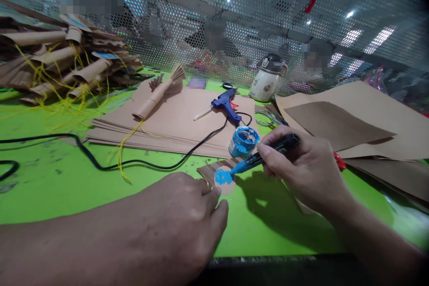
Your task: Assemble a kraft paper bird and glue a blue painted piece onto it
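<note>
A small brown paper disc [229, 187] lies on the green table, partly coated in wet blue paint. My left hand [187, 219], wearing a ring, is closed with its fingertips holding the disc's left edge down. Between the thumb and fingers of my right hand [301, 165] is a black marker pen [256, 158], tilted down to the left. Its lower end is covered in blue paint and touches the painted patch. Just behind stands an uncapped jar of blue paint [241, 142], smeared around the rim. A folded strip of brown paper [211, 168] lies beside the disc.
Behind the jar, a blue glue gun [226, 106] and a paper roll [157, 98] rest on stacked brown sheets [187, 116]. A black cord [140, 162] crosses the table. Bundled paper rolls [60, 62] are left; a bottle [266, 78], scissors [275, 116] and paper [362, 116] are right.
</note>
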Available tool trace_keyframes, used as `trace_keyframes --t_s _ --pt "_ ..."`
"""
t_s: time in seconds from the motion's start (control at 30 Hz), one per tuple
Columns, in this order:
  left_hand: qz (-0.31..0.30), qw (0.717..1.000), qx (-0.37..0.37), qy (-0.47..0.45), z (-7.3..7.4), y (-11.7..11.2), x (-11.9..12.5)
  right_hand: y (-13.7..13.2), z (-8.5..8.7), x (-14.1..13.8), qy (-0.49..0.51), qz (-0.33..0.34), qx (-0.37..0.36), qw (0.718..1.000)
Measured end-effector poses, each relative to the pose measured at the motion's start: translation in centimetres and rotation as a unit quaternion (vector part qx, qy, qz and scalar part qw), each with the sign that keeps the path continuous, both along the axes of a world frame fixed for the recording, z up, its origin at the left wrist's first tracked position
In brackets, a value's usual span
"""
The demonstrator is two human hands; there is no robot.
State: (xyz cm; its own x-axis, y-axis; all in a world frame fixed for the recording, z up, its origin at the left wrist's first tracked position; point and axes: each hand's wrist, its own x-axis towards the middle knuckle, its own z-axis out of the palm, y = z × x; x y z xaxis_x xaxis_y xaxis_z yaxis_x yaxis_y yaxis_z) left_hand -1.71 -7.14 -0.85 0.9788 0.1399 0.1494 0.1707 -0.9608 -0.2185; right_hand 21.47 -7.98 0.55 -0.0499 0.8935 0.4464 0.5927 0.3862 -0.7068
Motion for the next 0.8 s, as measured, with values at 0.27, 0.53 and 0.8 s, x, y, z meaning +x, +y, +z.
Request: trace_keyframes --t_s 0.27,0.53,0.8 --pt "0.002 1.000 -0.001 -0.015 0.01 0.07 0.03 -0.02 0.12 0.09 -0.044 0.001 -0.017 0.999" --pt "0.001 1.000 -0.008 -0.015 0.11 0.14 0.13 0.04 0.11 0.15 0.008 -0.002 -0.011 1.000" --pt "0.003 1.000 -0.021 0.002 0.14 0.08 0.08 -0.09 0.18 -0.30 -0.020 -0.004 -0.003 1.000"
